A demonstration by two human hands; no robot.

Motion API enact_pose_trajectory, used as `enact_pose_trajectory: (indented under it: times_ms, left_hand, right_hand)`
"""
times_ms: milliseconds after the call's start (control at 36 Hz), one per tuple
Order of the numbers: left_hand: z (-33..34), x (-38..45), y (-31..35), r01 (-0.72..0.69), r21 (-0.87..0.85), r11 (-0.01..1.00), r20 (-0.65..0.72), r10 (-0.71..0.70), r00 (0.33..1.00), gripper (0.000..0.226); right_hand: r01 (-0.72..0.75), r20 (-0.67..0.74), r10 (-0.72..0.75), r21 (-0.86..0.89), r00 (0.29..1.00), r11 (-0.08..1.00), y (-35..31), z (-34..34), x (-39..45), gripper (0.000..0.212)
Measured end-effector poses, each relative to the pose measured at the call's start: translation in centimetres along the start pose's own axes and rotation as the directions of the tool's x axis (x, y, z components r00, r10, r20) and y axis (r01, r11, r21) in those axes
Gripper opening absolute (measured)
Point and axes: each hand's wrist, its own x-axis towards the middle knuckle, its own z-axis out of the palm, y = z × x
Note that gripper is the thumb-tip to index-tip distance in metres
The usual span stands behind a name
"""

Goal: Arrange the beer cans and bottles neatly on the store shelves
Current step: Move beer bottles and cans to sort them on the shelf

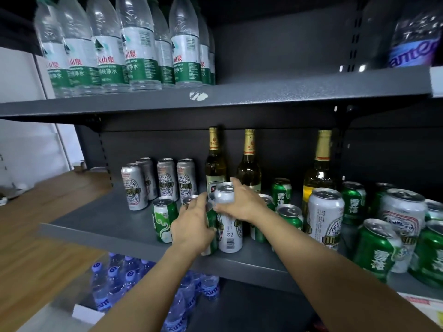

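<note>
On the grey middle shelf (96, 226), my right hand (242, 202) grips a tall white beer can (229, 233) near its top. My left hand (191, 226) curls round a green can (212, 224) pressed against that white can. Another green can (163, 219) stands just left of my left hand. Several silver cans (165, 180) line up at the back left. Three amber beer bottles (214, 164) (249, 164) (318, 168) stand along the back. To the right, green cans (376, 248) and white cans (324, 216) stand crowded and unevenly.
The upper shelf (263, 94) carries several water bottles (139, 44) with green labels on its left. Below the middle shelf lie packs of blue-capped water bottles (115, 283). A wooden floor (36, 236) runs to the left. The front left part of the middle shelf is bare.
</note>
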Motion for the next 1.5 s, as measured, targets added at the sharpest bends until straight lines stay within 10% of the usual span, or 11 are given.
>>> enact_pose_trajectory:
  times_ms: [194, 389, 528, 639, 722, 778, 1111, 1333, 1500]
  left_hand:
    - [1.6, 0.0, 1.1, -0.051, -0.037, 0.998, 0.009, 0.051, 0.999, 0.086]
    - [2.4, 0.7, 2.0, -0.089, -0.032, 0.996, 0.034, 0.09, 0.995, 0.078]
    - [2.0, 0.0, 1.4, -0.143, -0.288, 0.947, -0.274, 0.061, 0.96, 0.051]
    - [-0.5, -0.7, 1.9, -0.087, -0.902, 0.422, -0.177, -0.179, 0.968, 0.024]
    - [-2.5, -0.9, 0.5, 0.182, -0.983, -0.039, 0.185, -0.089, 0.979, 0.046]
    - [-3.2, -1.2, -1.5, 0.273, -0.948, -0.162, 0.273, 0.026, 0.962, 0.064]
    - [-7.7, -0.4, -17.2, 0.167, -0.984, 0.067, 0.177, 0.182, 0.967, 0.086]
    - [-8.4, 3.1, -25.0, 0.116, -0.964, 0.24, 0.137, 0.073, 0.988, 0.045]
    - [-7.1, 6.3, -26.9, 0.096, -0.977, 0.191, 0.116, 0.098, 0.988, 0.041]
  right_hand:
    - [-0.034, -0.254, 0.056, 0.092, 0.966, 0.995, 1.8, 0.4, -0.9, 0.091]
    - [0.076, -0.409, 0.179, 0.536, 0.895, 0.841, 3.7, -0.6, -2.1, 0.072]
    - [0.265, -0.444, 0.166, 0.752, 0.881, 0.603, 1.2, -1.9, -2.3, 0.065]
    - [0.362, -0.413, 0.091, 0.869, 0.906, 0.336, -2.4, -2.5, -2.7, 0.062]
    - [0.323, -0.322, -0.029, 0.936, 0.946, 0.14, -5.6, -2.0, -3.0, 0.053]
    - [0.272, -0.264, -0.089, 0.958, 0.96, 0.092, -7.7, -1.1, -3.1, 0.056]
    - [0.142, -0.13, -0.312, 0.99, 0.941, 0.015, -19.0, 7.5, 0.6, 0.04]
    - [0.216, -0.137, -0.224, 0.898, 0.965, 0.384, -23.9, 10.7, 3.9, 0.032]
    - [0.222, -0.213, -0.077, 0.839, 0.974, 0.497, -25.0, 11.3, 6.4, 0.041]
